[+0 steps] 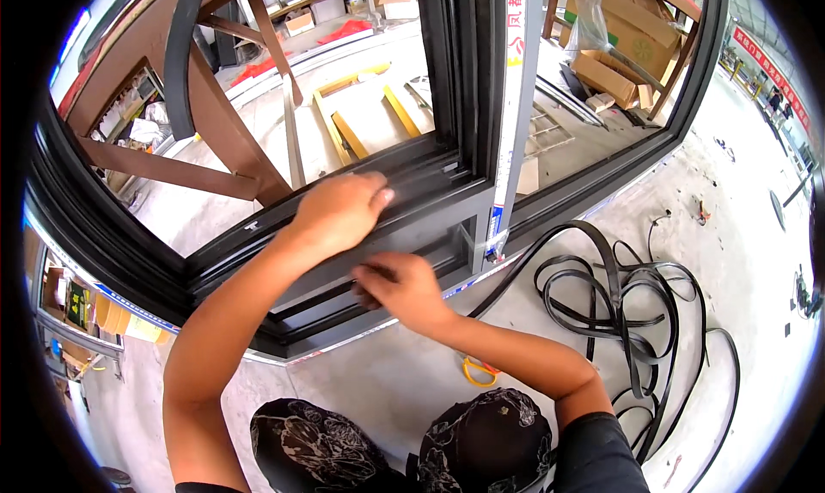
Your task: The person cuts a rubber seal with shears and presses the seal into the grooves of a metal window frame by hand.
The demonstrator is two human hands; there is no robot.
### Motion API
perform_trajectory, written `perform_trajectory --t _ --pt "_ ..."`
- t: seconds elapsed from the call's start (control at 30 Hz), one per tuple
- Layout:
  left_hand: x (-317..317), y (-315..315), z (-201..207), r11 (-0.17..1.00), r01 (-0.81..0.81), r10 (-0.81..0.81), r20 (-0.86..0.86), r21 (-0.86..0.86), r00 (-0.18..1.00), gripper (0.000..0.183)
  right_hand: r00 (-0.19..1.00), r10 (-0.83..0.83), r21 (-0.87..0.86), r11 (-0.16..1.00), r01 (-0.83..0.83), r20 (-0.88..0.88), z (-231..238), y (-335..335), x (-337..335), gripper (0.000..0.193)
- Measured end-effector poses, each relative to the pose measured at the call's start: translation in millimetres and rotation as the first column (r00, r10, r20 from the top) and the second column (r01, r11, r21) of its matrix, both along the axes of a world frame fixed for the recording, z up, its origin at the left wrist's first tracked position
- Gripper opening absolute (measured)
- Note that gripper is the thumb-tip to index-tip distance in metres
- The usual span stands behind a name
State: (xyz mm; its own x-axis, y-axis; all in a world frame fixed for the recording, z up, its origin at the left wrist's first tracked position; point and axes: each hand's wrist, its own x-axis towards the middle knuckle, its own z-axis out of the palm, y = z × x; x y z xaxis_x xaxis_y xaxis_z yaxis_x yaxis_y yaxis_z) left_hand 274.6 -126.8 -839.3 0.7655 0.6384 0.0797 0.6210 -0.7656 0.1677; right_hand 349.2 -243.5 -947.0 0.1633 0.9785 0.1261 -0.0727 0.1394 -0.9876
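Observation:
A dark grey window frame (369,251) stands in front of me, with black channels along its bottom rail. My left hand (339,214) is at the upper part of this rail, its fingers curled and the thumb toward the right. What it holds, if anything, is hidden. Lower down, my right hand (404,291) has its fingers pinched together at the rail's recess; I cannot make out anything between them. A long black rubber strip (614,291) lies in loose loops on the floor to the right. One length of it runs toward the frame and passes out of sight near my right forearm.
Yellow-handled scissors (479,371) lie on the floor between my right forearm and knees. Behind the frame are a brown metal stand (228,119), yellow bars (348,136) and open cardboard boxes (614,72). Shelving with goods (77,308) is at the left.

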Motion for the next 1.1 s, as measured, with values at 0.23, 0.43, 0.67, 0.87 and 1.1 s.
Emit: perform_trajectory --t 0.23,0.43,0.67,0.87,1.1 --pt "23 -4 -26 1.000 -0.019 0.015 -0.155 -0.021 0.988 0.031 0.469 -0.598 0.541 0.798 0.266 0.651 -10 -35 97 0.016" --pt "30 -2 -19 0.999 -0.035 0.032 -0.229 -0.008 0.973 0.029 0.316 -0.667 0.682 0.727 0.079 0.675 -11 -18 117 0.027" --pt "33 -3 -19 0.999 0.007 0.004 -0.268 0.040 0.963 0.027 0.140 -0.665 0.674 0.739 -0.022 0.733 -4 8 126 0.067" --pt "30 -2 -20 0.998 0.034 -0.021 -0.209 0.059 0.978 0.027 0.116 -0.662 0.671 0.736 -0.088 0.741 -8 17 132 0.068" --pt "22 -10 -37 0.956 0.069 -0.068 -0.013 0.287 0.998 0.022 0.115 -0.700 0.709 0.694 -0.121 0.705 -9 20 137 0.064"
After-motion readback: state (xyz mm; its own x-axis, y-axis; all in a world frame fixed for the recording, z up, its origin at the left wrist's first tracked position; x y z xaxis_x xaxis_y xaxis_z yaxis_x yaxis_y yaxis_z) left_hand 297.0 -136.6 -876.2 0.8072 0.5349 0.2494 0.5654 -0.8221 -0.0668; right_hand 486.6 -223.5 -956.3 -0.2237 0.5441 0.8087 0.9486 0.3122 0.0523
